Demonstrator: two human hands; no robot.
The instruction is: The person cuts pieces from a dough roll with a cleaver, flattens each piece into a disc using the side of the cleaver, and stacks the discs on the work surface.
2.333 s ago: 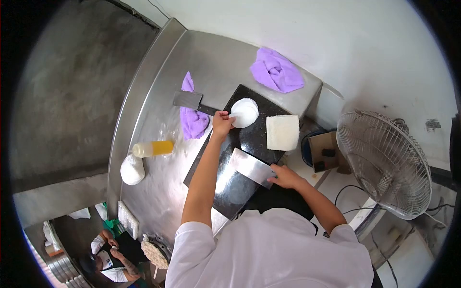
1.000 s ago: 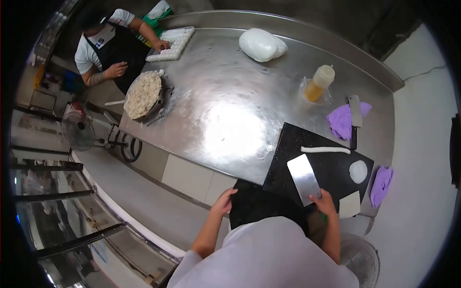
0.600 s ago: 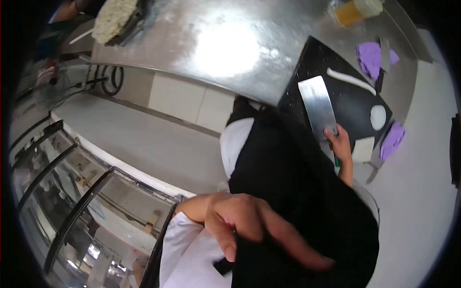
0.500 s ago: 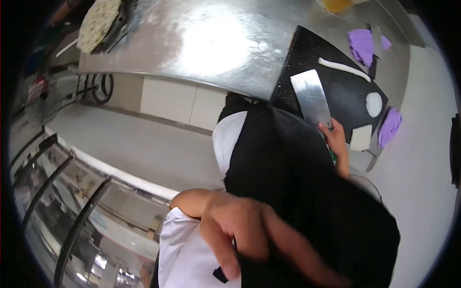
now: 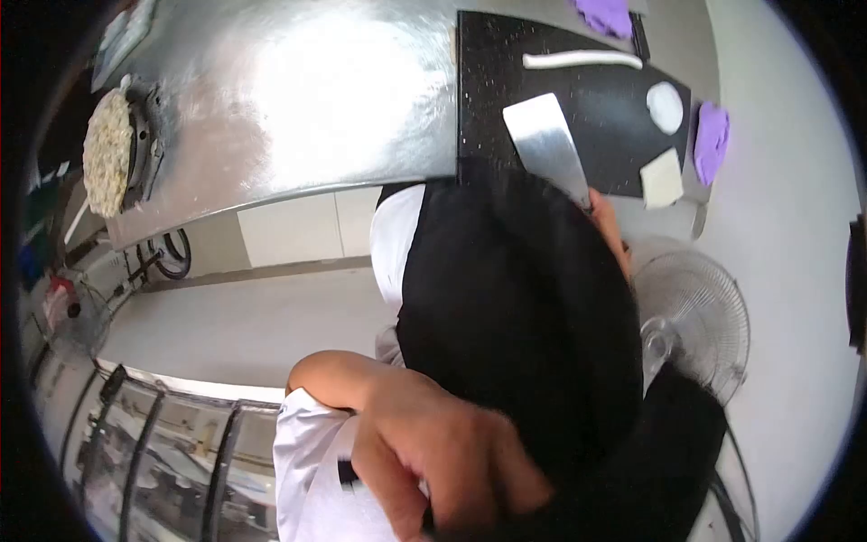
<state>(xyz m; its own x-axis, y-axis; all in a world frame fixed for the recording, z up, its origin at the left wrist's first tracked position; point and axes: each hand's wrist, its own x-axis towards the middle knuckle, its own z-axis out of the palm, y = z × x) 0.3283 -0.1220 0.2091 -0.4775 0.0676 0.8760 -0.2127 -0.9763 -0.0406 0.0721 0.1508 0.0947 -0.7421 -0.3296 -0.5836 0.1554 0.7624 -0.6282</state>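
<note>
Cleaver (image 5: pixel 549 144) extends over the black board (image 5: pixel 492 108), held in my closed right grip (image 5: pixel 610 230); best to leave its blade flat and unmoving while my left grip (image 5: pixel 442 443) curls at the black apron (image 5: pixel 506 298) (pinching or not, I can't tell). Beyond lies a white strip (image 5: pixel 582 60). No lettering is readable.

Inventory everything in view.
steel table: 1, silver, top
chopping board: 1, black, on table
dough rope: 1, white, on board
disc: 1, white, on board
square pad: 1, cream, board corner
cleaver: 1, silver, over board
cloths: 2, purple, beside board
handle: 1, black, by cloth
chunky mixture: 1, cream, table left
tray: 1, whitish, top left
fan: 1, grey, lower right
glass panels: several, clear, lower left
far left clutter: blurred, uncounted
apron: 1, black, centre
left hand: 1, lower centre
right hand: 1, on cleaver
</note>
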